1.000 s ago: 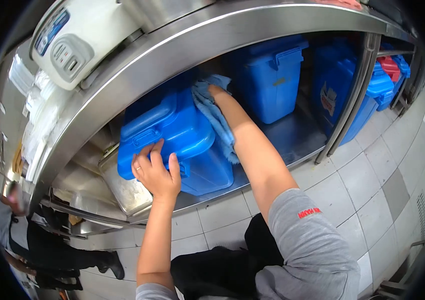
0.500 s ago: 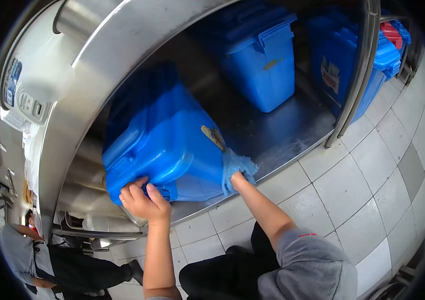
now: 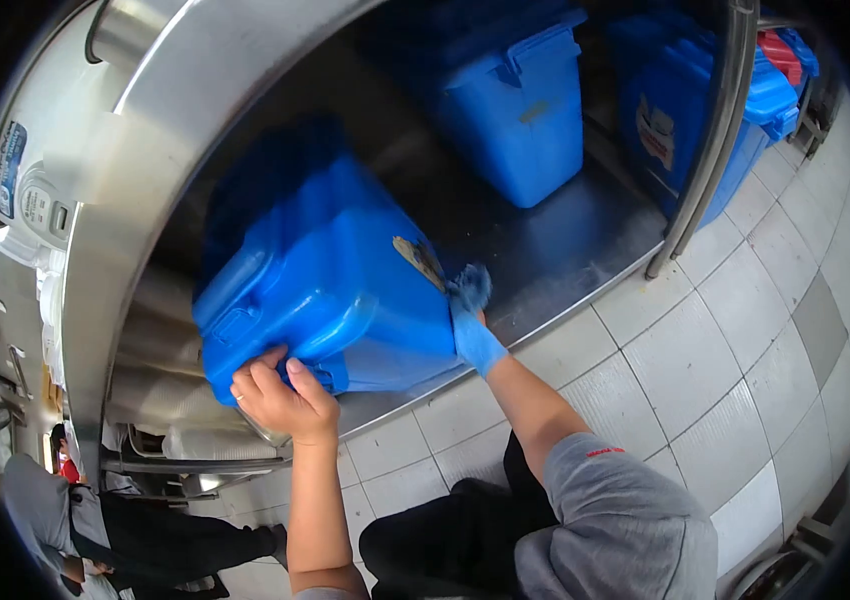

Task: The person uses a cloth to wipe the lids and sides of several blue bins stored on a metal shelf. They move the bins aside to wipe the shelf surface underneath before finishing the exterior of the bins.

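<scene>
A large blue lidded bin (image 3: 375, 300) lies tilted on the dark metal shelf (image 3: 545, 265), with a worn label on its side. My left hand (image 3: 285, 398) grips the lid's edge at the near corner, fingers curled over it. Against the bin's lower right side is my right hand (image 3: 472, 312), wrapped in a light blue cloth (image 3: 477, 345) that covers most of its fingers. The cloth's bunched end touches the bin near the label.
Two more blue bins stand farther back, one upright on the shelf (image 3: 535, 120) and one beyond the metal leg (image 3: 715, 150). A white appliance (image 3: 35, 190) is at upper left. Another person (image 3: 145, 530) is at lower left, on the tiled floor (image 3: 685, 380).
My right hand has moved up along the bin's side, and the cloth now drapes back over the wrist. The left hand keeps its place on the lid edge.
</scene>
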`<act>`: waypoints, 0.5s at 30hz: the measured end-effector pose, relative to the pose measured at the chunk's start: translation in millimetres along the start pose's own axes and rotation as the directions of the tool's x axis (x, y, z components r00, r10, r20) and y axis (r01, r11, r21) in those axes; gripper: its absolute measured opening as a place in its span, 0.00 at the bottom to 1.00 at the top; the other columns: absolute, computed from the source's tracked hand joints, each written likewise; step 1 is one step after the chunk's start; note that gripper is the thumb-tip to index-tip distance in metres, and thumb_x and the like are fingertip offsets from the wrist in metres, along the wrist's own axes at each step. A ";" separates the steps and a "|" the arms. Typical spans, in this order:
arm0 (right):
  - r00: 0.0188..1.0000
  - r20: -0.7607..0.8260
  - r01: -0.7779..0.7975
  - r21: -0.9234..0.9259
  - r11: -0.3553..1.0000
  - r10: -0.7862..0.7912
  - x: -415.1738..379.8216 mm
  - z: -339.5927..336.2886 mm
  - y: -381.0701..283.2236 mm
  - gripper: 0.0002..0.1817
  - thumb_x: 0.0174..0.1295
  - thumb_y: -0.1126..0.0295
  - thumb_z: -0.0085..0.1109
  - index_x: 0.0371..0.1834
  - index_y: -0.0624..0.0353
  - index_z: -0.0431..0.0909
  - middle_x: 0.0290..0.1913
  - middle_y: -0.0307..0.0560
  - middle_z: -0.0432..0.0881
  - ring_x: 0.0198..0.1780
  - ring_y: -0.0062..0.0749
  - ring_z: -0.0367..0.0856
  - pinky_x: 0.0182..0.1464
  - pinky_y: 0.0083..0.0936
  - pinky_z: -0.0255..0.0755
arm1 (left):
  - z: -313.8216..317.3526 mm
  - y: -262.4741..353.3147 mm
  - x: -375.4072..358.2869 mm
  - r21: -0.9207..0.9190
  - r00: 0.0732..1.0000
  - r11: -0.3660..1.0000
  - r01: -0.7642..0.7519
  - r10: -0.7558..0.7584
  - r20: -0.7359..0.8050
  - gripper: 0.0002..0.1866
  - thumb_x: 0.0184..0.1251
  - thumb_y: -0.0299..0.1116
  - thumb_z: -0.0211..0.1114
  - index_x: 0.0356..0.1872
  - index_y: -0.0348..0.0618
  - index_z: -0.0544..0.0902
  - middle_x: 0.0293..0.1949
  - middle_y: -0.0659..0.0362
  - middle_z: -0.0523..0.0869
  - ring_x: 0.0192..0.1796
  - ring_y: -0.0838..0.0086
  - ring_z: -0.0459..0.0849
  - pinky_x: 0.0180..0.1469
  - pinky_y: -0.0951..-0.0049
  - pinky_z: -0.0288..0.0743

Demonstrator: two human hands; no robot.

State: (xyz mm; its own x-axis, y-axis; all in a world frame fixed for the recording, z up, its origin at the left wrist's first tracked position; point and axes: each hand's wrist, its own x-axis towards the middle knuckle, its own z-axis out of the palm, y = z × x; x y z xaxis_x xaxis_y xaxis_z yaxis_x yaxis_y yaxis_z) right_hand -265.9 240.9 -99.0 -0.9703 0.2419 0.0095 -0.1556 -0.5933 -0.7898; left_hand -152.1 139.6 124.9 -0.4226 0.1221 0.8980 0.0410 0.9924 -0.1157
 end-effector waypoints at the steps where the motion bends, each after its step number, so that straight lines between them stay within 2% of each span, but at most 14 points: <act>1: 0.998 -0.033 -0.042 0.047 0.998 0.044 -13.0 -10.0 2.1 0.20 0.61 0.77 0.40 0.59 0.63 0.62 0.57 0.48 0.70 0.58 0.34 0.67 0.60 0.30 0.61 | -0.4 0.3 0.0 0.002 1.000 1.000 0.002 -0.002 0.003 0.16 0.58 0.41 0.50 0.29 0.38 0.78 0.33 0.50 0.75 0.37 0.56 0.73 0.41 0.62 0.63; 4: 1.000 -0.015 -0.007 0.091 0.996 0.009 -31.9 -15.6 4.8 0.22 0.62 0.78 0.39 0.61 0.64 0.61 0.59 0.49 0.69 0.60 0.34 0.66 0.62 0.29 0.60 | -0.5 1.9 1.5 0.005 1.000 1.000 -0.004 0.004 -0.013 0.16 0.59 0.41 0.50 0.30 0.38 0.78 0.33 0.51 0.75 0.38 0.57 0.73 0.42 0.62 0.64; 7: 0.978 0.137 0.148 0.080 0.986 -0.158 -29.7 24.0 -11.6 0.22 0.62 0.78 0.40 0.61 0.65 0.62 0.59 0.49 0.70 0.60 0.34 0.67 0.62 0.28 0.60 | 0.1 2.9 -0.2 0.008 1.000 1.000 0.018 -0.018 -0.001 0.16 0.60 0.41 0.50 0.32 0.37 0.77 0.34 0.51 0.76 0.39 0.57 0.73 0.44 0.62 0.64; 9: 0.982 0.147 0.097 0.153 0.983 -0.120 -10.9 81.5 -12.4 0.18 0.63 0.75 0.42 0.57 0.64 0.68 0.53 0.46 0.73 0.54 0.27 0.70 0.58 0.23 0.62 | 0.4 1.1 -0.9 0.005 1.000 1.000 0.023 -0.023 -0.004 0.17 0.60 0.42 0.51 0.33 0.36 0.78 0.34 0.51 0.76 0.39 0.57 0.73 0.44 0.63 0.64; 11: 0.968 0.175 0.161 0.126 0.979 -0.182 -2.6 91.9 -31.4 0.17 0.64 0.73 0.44 0.56 0.64 0.70 0.50 0.45 0.75 0.50 0.24 0.72 0.56 0.21 0.64 | 1.5 0.2 -0.8 0.007 1.000 1.000 0.020 -0.020 -0.012 0.16 0.57 0.41 0.52 0.31 0.37 0.78 0.33 0.52 0.76 0.37 0.58 0.73 0.41 0.63 0.64; 13: 0.910 0.245 0.344 0.004 0.939 -0.334 -0.8 78.7 -67.1 0.19 0.63 0.71 0.46 0.56 0.64 0.70 0.49 0.46 0.76 0.50 0.25 0.72 0.55 0.22 0.66 | 2.5 1.0 1.1 0.008 1.000 1.000 0.019 -0.019 -0.019 0.15 0.56 0.41 0.52 0.30 0.38 0.78 0.33 0.52 0.76 0.37 0.58 0.73 0.40 0.63 0.64; 15: 0.987 0.078 0.152 -0.230 0.961 -0.137 -15.7 39.7 -34.3 0.18 0.63 0.71 0.46 0.55 0.63 0.72 0.51 0.46 0.76 0.52 0.27 0.73 0.54 0.22 0.67 | 2.2 3.5 1.0 0.012 0.999 1.000 0.028 -0.027 -0.019 0.15 0.56 0.41 0.53 0.30 0.38 0.78 0.33 0.52 0.76 0.37 0.58 0.73 0.40 0.63 0.64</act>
State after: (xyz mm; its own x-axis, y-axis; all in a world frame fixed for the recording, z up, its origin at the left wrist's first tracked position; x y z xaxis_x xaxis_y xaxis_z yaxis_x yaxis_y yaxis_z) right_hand -252.7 227.0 -47.6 -0.9512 0.2605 0.1657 -0.2544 -0.3571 -0.8988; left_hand -154.4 143.1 124.5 -0.4061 0.0950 0.9089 0.0186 0.9952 -0.0957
